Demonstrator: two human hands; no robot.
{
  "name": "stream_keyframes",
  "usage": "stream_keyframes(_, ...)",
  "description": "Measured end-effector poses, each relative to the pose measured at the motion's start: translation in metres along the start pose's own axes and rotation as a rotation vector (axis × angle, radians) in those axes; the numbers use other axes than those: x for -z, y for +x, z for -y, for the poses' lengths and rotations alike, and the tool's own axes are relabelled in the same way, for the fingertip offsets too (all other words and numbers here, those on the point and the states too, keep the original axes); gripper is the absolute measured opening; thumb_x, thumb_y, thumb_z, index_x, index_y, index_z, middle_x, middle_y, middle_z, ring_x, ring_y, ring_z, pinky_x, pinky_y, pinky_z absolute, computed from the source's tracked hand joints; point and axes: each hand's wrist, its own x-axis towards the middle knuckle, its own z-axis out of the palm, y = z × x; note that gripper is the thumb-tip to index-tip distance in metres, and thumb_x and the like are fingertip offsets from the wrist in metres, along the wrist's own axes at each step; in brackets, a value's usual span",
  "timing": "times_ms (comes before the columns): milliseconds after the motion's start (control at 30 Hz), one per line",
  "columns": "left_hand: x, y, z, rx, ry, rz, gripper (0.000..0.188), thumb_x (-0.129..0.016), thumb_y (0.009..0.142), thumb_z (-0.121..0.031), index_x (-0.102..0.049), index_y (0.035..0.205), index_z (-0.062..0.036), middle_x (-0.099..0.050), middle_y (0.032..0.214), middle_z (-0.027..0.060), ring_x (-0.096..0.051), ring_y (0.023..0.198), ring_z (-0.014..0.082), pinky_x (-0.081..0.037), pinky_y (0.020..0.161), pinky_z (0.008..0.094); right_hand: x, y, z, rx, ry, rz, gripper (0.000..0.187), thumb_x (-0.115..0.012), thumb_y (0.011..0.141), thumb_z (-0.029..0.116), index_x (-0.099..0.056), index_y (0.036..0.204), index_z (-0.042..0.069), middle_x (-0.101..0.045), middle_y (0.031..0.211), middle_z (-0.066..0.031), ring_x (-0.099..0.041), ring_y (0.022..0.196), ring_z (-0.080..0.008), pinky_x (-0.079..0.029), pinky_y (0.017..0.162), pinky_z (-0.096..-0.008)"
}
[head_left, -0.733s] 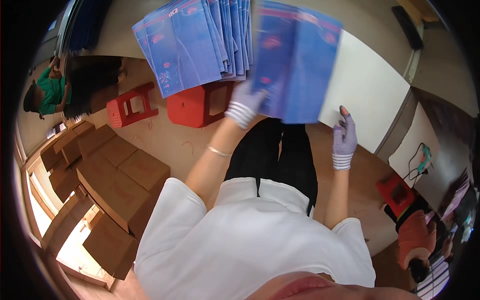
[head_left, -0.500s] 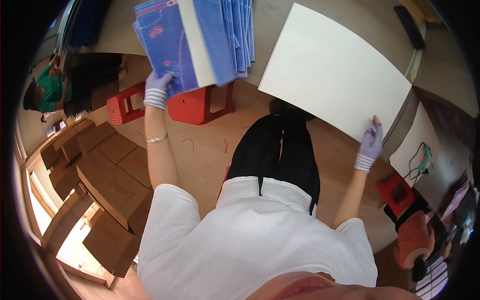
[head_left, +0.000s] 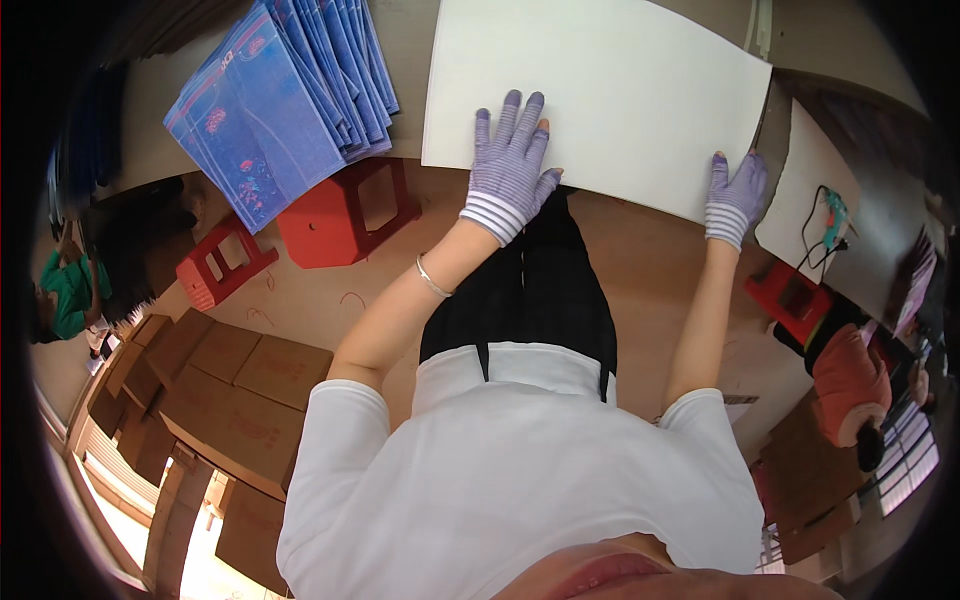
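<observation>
A large white sheet or board (head_left: 620, 90) lies on the grey table in front of me. My left hand (head_left: 507, 160), in a purple striped glove, rests flat on its near left part with the fingers spread. At the sheet's near right corner is my right hand (head_left: 737, 195), gloved the same way. Its fingertips touch the edge there, thumb and fingers apart, and I see nothing held in it. To the left lies a fanned stack of blue printed sleeves (head_left: 262, 125) with pink flower patterns, its near corner jutting past the table edge.
Red plastic stools (head_left: 335, 222) stand under the table at the left. Brown cartons (head_left: 235, 385) are piled on the left floor. On the right, a green corded tool (head_left: 833, 215) lies on a pale board (head_left: 805, 180). A person in orange (head_left: 848, 385) is at the far right.
My left hand has let go of the blue sleeves and moved right onto the white sheet. The blue sleeves now lie on the stack. My right hand has stayed near the sheet's corner.
</observation>
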Motion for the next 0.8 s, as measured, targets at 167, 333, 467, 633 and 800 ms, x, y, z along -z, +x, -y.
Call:
stream_keyframes(167, 0.013, 0.007, 0.013, 0.053, -0.154, -0.224, 0.056, -0.068, 0.085, -0.028, -0.053, 0.131, 0.0008, -0.037, 0.149, 0.0189, -0.031, 0.139, 0.0377, -0.027, 0.112, 0.0522, 0.035, -0.024, -0.005, -0.098, 0.776, -0.239, 0.033, -0.061, 0.093, 0.015, -0.059, 0.12, -0.005, -0.066, 0.113, -0.0121, -0.062, 0.103, -0.0238, -0.048, 0.093, -0.0347)
stream_keyframes(333, 0.022, 0.028, 0.099, 0.532, -0.848, -0.507, 0.06, -0.077, 0.081, -0.019, -0.051, 0.127, 0.0097, -0.059, 0.122, 0.0231, -0.059, 0.109, 0.0289, -0.047, 0.094, 0.0352, 0.063, -0.01, -0.02, -0.385, 1.444, -0.088, 0.029, -0.063, 0.091, 0.006, -0.061, 0.118, -0.004, -0.065, 0.112, -0.0086, -0.06, 0.099, -0.0147, -0.048, 0.088, -0.0257)
stream_keyframes(467, 0.045, 0.039, 0.102, 0.691, -1.159, -0.431, 0.033, -0.074, 0.085, -0.012, -0.064, 0.108, 0.0093, -0.07, 0.095, 0.0123, -0.065, 0.082, 0.0146, -0.053, 0.075, 0.0247, 0.041, 0.005, -0.021, -0.533, 1.377, 0.078, 0.039, -0.061, 0.089, 0.0, -0.056, 0.128, -0.005, -0.064, 0.119, -0.0096, -0.06, 0.106, -0.015, -0.045, 0.095, -0.0262)
stream_keyframes(633, 0.042, 0.035, 0.071, 0.43, -0.758, -0.506, 0.024, -0.067, 0.088, -0.011, -0.069, 0.109, 0.0004, -0.067, 0.107, 0.014, -0.063, 0.095, 0.0191, -0.051, 0.082, 0.029, 0.049, 0.011, 0.003, -0.262, 1.212, 0.191, 0.039, -0.06, 0.095, 0.01, -0.055, 0.131, -0.004, -0.061, 0.128, -0.013, -0.058, 0.116, -0.0172, -0.044, 0.1, -0.028)
stream_keyframes(800, 0.031, 0.051, 0.037, -0.067, -0.364, -0.56, 0.031, -0.066, 0.085, -0.024, -0.07, 0.111, -0.0072, -0.049, 0.135, 0.0257, -0.045, 0.126, 0.0449, -0.037, 0.105, 0.0482, 0.054, 0.014, 0.067, 0.215, 1.071, 0.123, 0.05, -0.063, 0.093, 0.035, -0.055, 0.133, 0.006, -0.053, 0.138, -0.0137, -0.052, 0.126, -0.0241, -0.044, 0.102, -0.0331)
